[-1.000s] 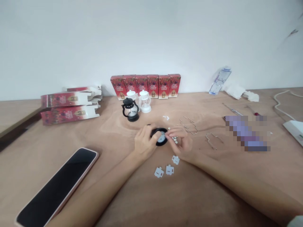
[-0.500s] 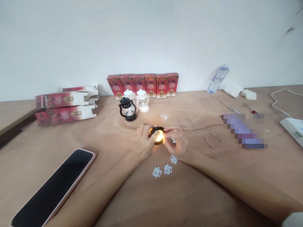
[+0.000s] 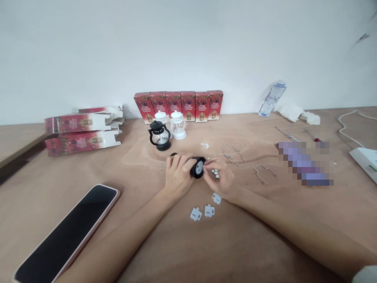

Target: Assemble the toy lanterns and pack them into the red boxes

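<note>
My left hand is wrapped round a small black lantern, lying on its side with its grey underside turned toward my right hand. No glow shows from it. The fingertips of my right hand are pinched together at the underside's rim; whatever they hold is too small to make out. Beside these fingers lie several button cells. Closer to me are three flat white plastic covers. Behind my hands stand another black lantern and two white lanterns.
Several red boxes stand along the wall, and flattened cartons lie at left. A phone rests at front left. To the right are bent wire handles, a screwdriver, a blurred purple item, a clear bottle and tissues.
The lantern in my left hand has turned so its underside faces my right hand. Its bright yellow glow is gone from view. My right fingers have shifted from its black edge to the underside.
</note>
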A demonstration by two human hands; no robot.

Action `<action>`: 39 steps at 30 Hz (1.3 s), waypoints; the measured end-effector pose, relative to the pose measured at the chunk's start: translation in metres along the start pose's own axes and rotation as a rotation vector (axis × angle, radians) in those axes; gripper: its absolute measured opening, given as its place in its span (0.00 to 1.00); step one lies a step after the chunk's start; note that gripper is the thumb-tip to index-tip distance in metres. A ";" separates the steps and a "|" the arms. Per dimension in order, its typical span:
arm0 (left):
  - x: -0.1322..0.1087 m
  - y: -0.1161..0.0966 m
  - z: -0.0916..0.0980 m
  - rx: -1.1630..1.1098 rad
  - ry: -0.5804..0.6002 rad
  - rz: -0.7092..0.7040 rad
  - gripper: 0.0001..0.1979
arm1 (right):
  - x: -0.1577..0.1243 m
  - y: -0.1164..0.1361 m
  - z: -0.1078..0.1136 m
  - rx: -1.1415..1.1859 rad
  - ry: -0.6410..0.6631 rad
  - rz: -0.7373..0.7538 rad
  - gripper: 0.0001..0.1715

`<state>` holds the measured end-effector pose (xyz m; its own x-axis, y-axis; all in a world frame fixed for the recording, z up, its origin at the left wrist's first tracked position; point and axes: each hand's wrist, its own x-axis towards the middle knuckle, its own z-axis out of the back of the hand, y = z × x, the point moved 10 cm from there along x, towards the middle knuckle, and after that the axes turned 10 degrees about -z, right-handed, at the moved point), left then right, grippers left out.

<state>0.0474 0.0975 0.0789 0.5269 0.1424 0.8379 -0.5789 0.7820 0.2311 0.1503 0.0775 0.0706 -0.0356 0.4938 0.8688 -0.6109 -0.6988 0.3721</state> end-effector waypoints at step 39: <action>-0.001 -0.001 -0.003 -0.009 0.023 -0.001 0.15 | -0.001 -0.019 0.005 -0.052 -0.014 -0.104 0.10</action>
<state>0.0497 0.0984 0.0764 0.5419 0.1555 0.8259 -0.5727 0.7876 0.2275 0.1657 0.0874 0.0647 0.0413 0.5545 0.8312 -0.6508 -0.6163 0.4435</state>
